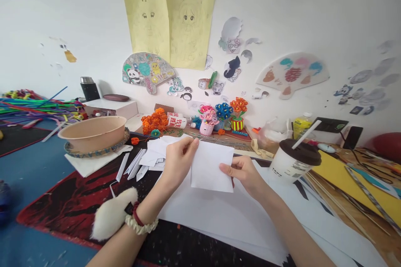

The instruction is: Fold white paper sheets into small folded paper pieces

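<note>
Between my two hands is a small, nearly square piece of white paper [210, 171], held up above larger white sheets [238, 217] on the desk. My left hand [179, 160] pinches its upper left corner, thumb against the fingers. At the paper's right edge, my right hand [247, 175] grips it with the thumb in front and the fingers partly hidden behind. Just left of my left hand lies a pile of loose white paper pieces [153, 152]. Several narrow folded paper strips [134, 162] rest beside that pile.
A lidded cup with a straw [294, 158] stands close to my right hand. At left are a beige basin [94, 133] and a white fluffy piece [114, 215] on a red-black mat [59, 208]. Craft flowers [208, 121] line the back by the wall. Thin sticks [341, 206] lie at right.
</note>
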### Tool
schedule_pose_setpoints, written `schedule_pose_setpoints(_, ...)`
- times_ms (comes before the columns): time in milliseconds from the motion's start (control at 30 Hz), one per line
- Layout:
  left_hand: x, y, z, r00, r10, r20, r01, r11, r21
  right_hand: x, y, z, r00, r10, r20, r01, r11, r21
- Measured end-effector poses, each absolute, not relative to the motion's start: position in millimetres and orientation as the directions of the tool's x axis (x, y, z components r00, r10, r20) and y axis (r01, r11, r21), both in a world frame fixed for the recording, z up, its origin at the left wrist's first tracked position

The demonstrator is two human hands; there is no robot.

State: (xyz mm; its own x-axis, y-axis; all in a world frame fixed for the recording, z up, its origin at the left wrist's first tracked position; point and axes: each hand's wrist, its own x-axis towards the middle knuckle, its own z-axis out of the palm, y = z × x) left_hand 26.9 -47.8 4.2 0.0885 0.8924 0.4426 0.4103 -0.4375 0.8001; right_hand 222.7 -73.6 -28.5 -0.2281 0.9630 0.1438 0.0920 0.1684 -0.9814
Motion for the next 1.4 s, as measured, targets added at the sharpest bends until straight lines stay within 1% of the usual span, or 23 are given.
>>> schedule_pose_setpoints(167,26,-49,8,0.099,0.864,0.494,0.531,-0.466,0.708,223,-74,-28,-0.252,0.957,0.142,0.087,0.168,-0.982)
schedule_pose_setpoints(333,25,-48,6,0.158,0.821,0.549,0.569,-0.53,0.629,221,-75,-26,-0.234,0.963,0.136,0.073,0.157,-0.985)
schedule_pose_setpoints(400,25,-46,5,0.18,0.833,0.523,0.548,-0.527,0.65,222,-74,-25,-0.192,0.97,0.147,0.061,0.161,-0.985)
schedule_pose_setpoints(533,26,-43,1,0.271,0.885,0.379,0.453,-0.465,0.76,227,-71,-26,-0.09,0.974,0.209,0.042,0.214,-0.976)
schedule_pose_setpoints(633,27,-43,0,0.366,0.879,0.307,0.434,-0.453,0.779,228,-70,-29,-0.071,0.967,0.245,0.064,0.25,-0.966)
schedule_pose_setpoints(700,28,-44,-1,0.372,0.89,0.264,0.455,-0.423,0.783,228,-69,-30,-0.075,0.964,0.254,0.081,0.26,-0.962)
schedule_pose_setpoints(800,28,-45,-1,0.339,0.919,0.203,0.486,-0.356,0.798,228,-69,-31,-0.078,0.963,0.259,0.1,0.266,-0.959)
schedule_pose_setpoints(867,27,-44,-3,0.358,0.913,0.195,0.464,-0.355,0.811,228,-68,-32,-0.057,0.964,0.258,0.108,0.263,-0.959)
schedule_pose_setpoints(1000,24,-42,-6,0.443,0.879,0.178,0.361,-0.356,0.862,227,-69,-31,0.038,0.966,0.257,0.103,0.252,-0.962)
schedule_pose_setpoints(1167,25,-43,-7,0.329,0.911,0.251,0.402,-0.375,0.835,224,-70,-32,0.05,0.957,0.285,0.096,0.279,-0.955)
schedule_pose_setpoints(1300,23,-41,-6,0.44,0.87,0.221,0.301,-0.375,0.876,225,-69,-32,0.142,0.944,0.297,0.105,0.284,-0.953)
schedule_pose_setpoints(1367,23,-39,-6,0.46,0.866,0.195,0.298,-0.358,0.885,224,-69,-32,0.168,0.937,0.305,0.119,0.288,-0.95)
schedule_pose_setpoints(1400,23,-39,-6,0.444,0.876,0.19,0.321,-0.354,0.879,223,-69,-32,0.171,0.937,0.305,0.126,0.286,-0.95)
